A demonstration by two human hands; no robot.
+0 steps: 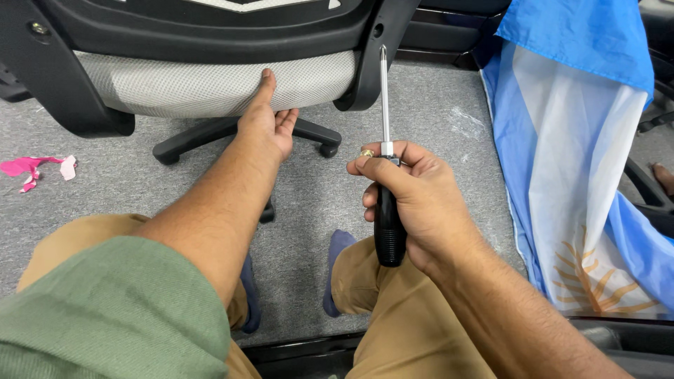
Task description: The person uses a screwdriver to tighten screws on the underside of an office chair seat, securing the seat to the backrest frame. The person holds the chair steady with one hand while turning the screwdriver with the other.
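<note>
My left hand (267,126) grips the front edge of an office chair's grey mesh seat (196,88), thumb on top and fingers underneath. My right hand (414,203) is shut on a screwdriver (385,105) with a black handle, its long metal shaft pointing up toward the chair's black armrest bracket (368,63). A small brass screw (367,152) sits pinched between my right fingertips beside the shaft.
The chair's black wheeled base (225,130) stands on grey carpet. A blue and white flag (583,161) drapes on the right. Pink scraps (31,168) lie at far left. My tan-trousered knees and blue socks (337,245) fill the foreground. Someone's foot (663,179) shows at far right.
</note>
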